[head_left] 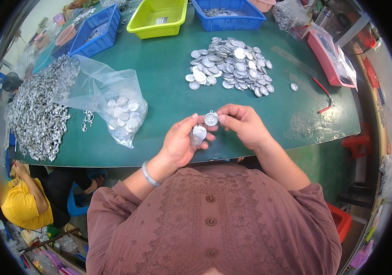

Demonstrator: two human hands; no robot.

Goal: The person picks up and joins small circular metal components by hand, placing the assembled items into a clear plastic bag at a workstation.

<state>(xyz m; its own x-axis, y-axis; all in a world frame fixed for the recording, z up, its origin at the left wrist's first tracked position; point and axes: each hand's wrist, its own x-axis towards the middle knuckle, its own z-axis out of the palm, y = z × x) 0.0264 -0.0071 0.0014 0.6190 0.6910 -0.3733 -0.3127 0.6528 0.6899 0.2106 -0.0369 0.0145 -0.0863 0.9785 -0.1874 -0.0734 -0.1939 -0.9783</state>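
Silver medallion [211, 119], 1, frame centre: right hand [245, 124] pinching its rim; left hand [181, 136] curled around at least 2 more medallions [198, 134]. I'd judge it light, stiff, slick-faced; grip edgewise.

Green surface [168, 59] | 9 o'clock: metal heap [40, 112], bag [118, 80] | 11: lime bin [157, 32] | 1: blue bin [237, 24] | 2: discs [235, 66] | 3: pliers [329, 99]

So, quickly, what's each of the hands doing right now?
Left hand: holding round silver medallions on its curled fingers.
Right hand: closed, pinching another medallion at its edge.
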